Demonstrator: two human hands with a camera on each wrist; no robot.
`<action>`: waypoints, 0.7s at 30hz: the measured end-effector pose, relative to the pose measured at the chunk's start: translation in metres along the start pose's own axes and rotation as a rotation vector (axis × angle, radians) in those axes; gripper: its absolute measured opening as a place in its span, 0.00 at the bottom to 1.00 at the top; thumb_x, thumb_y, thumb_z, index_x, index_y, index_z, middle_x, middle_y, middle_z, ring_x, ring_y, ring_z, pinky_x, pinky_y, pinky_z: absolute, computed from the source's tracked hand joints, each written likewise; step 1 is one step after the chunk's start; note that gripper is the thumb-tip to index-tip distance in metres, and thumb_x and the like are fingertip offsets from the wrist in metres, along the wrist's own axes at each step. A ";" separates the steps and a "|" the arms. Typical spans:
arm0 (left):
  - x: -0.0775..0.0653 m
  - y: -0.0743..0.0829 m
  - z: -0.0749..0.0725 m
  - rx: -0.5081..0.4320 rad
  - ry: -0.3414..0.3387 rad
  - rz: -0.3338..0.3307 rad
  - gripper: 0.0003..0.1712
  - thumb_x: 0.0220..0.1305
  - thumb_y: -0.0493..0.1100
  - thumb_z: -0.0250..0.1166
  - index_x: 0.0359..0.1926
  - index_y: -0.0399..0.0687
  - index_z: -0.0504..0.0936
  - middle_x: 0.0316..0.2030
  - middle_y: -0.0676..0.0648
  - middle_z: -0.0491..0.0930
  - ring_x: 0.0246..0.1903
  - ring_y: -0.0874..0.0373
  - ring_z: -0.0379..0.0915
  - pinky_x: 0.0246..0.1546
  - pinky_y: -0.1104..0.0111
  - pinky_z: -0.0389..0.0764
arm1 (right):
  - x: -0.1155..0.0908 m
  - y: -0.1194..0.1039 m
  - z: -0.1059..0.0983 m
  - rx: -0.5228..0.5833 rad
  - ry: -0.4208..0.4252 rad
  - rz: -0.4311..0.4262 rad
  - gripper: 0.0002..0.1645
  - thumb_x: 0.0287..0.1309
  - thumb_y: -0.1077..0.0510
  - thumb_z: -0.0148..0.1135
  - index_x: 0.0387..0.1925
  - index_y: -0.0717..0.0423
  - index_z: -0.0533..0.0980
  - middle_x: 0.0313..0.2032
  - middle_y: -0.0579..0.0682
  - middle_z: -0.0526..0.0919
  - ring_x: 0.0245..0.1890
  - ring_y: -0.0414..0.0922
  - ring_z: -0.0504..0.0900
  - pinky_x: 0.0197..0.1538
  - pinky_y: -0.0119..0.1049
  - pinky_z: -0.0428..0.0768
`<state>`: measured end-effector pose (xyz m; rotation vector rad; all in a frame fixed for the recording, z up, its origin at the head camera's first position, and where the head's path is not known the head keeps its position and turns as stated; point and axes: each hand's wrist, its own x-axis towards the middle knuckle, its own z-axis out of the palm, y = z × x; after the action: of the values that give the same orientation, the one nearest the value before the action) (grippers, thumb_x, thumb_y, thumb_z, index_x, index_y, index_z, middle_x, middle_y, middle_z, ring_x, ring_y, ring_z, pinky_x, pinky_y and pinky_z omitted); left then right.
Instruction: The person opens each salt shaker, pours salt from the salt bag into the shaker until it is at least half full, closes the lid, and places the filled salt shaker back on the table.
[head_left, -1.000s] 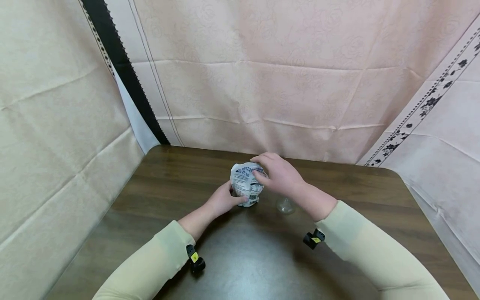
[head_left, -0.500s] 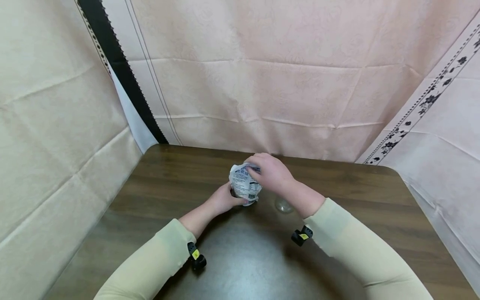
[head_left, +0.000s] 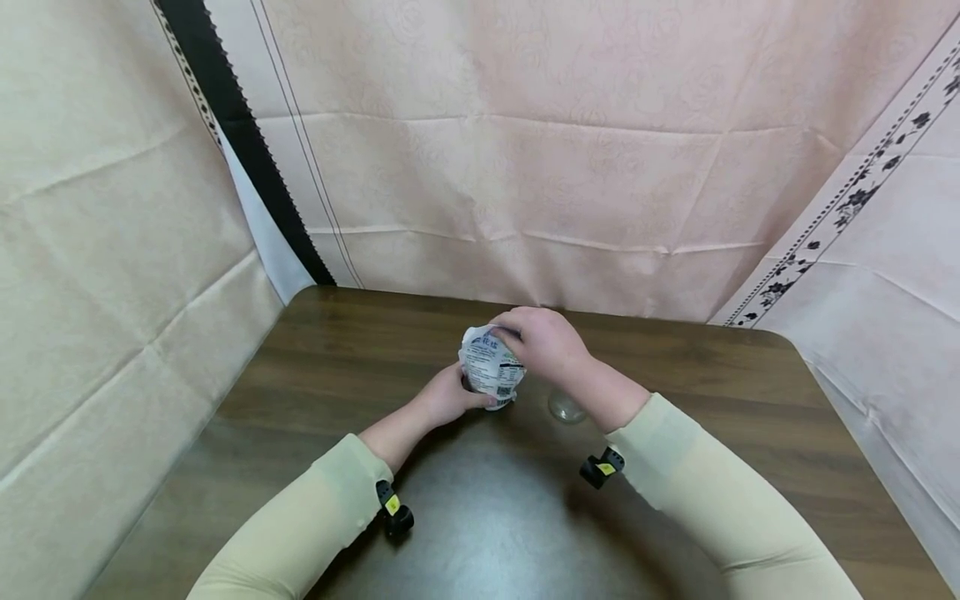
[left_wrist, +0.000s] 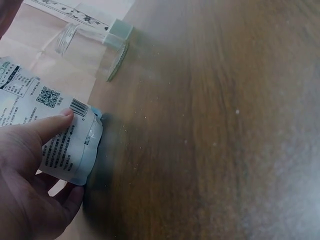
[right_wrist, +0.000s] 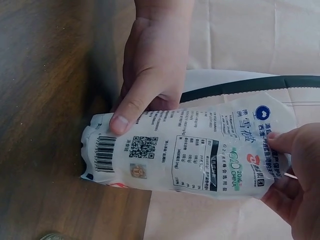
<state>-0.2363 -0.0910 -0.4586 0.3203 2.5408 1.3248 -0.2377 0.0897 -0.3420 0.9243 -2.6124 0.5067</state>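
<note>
A white plastic bag of salt (head_left: 487,371), printed with blue and black text, stands upright at the back of the table. My left hand (head_left: 444,400) grips its lower part, the thumb lying across the front by the barcode in the left wrist view. At its upper end my right hand (head_left: 551,346) pinches the bag, thumb on the printed face in the right wrist view. A clear glass jar (left_wrist: 90,52) without a lid stands just right of the bag, partly hidden by my right forearm in the head view.
The dark wooden table (head_left: 480,500) has rounded far corners. Behind it hangs a pale pink cloth (head_left: 525,167), with another cream cloth (head_left: 112,250) on the left. Each sleeve cuff carries a small black camera (head_left: 397,518).
My right hand has moved left onto the top of the bag, and its fingers have closed from a loose reach into a pinch. The left hand keeps its grip in nearly the same place.
</note>
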 end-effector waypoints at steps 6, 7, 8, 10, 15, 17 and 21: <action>-0.002 0.004 0.000 0.011 -0.009 0.007 0.36 0.48 0.55 0.72 0.57 0.55 0.69 0.50 0.53 0.75 0.50 0.59 0.70 0.54 0.60 0.69 | -0.001 0.002 -0.003 0.001 0.003 0.002 0.09 0.59 0.50 0.60 0.40 0.44 0.82 0.35 0.40 0.84 0.35 0.38 0.80 0.39 0.37 0.77; -0.003 0.005 0.000 0.010 -0.007 0.008 0.35 0.48 0.55 0.72 0.57 0.55 0.69 0.50 0.53 0.76 0.49 0.59 0.70 0.53 0.60 0.69 | -0.001 0.002 -0.004 0.008 0.006 0.008 0.09 0.59 0.50 0.60 0.40 0.44 0.82 0.35 0.39 0.84 0.35 0.38 0.80 0.39 0.37 0.77; -0.003 0.005 0.000 0.010 -0.008 0.009 0.36 0.48 0.55 0.71 0.57 0.55 0.69 0.50 0.53 0.76 0.48 0.59 0.70 0.51 0.60 0.70 | -0.001 0.003 -0.005 0.015 0.011 0.014 0.09 0.59 0.50 0.60 0.40 0.43 0.82 0.35 0.39 0.84 0.34 0.38 0.80 0.38 0.37 0.77; -0.002 0.006 0.000 -0.001 -0.016 0.017 0.36 0.48 0.55 0.71 0.58 0.55 0.68 0.50 0.52 0.76 0.46 0.58 0.70 0.47 0.61 0.71 | -0.002 0.004 -0.007 0.029 0.021 0.030 0.09 0.59 0.50 0.60 0.40 0.43 0.82 0.34 0.39 0.83 0.33 0.37 0.79 0.37 0.36 0.76; -0.001 0.007 0.003 -0.033 -0.029 0.028 0.39 0.49 0.56 0.70 0.60 0.55 0.65 0.51 0.51 0.75 0.45 0.56 0.70 0.43 0.62 0.72 | -0.004 0.006 -0.010 0.026 0.035 0.037 0.10 0.58 0.50 0.61 0.41 0.42 0.82 0.34 0.38 0.83 0.33 0.37 0.79 0.37 0.36 0.76; -0.001 0.008 0.005 -0.042 -0.026 0.035 0.39 0.49 0.55 0.71 0.61 0.55 0.64 0.51 0.51 0.74 0.46 0.57 0.70 0.46 0.61 0.72 | -0.005 0.007 -0.012 0.022 0.048 0.031 0.10 0.58 0.50 0.61 0.40 0.42 0.82 0.34 0.38 0.84 0.33 0.37 0.79 0.37 0.36 0.76; -0.001 0.010 0.009 -0.057 -0.023 0.080 0.40 0.48 0.51 0.73 0.60 0.55 0.64 0.51 0.52 0.75 0.49 0.59 0.70 0.53 0.61 0.69 | -0.007 0.008 -0.015 0.030 0.073 0.032 0.09 0.57 0.50 0.62 0.39 0.41 0.83 0.34 0.38 0.84 0.32 0.36 0.79 0.36 0.35 0.76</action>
<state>-0.2317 -0.0790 -0.4549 0.4269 2.4898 1.4115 -0.2350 0.1058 -0.3333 0.8577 -2.5640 0.5785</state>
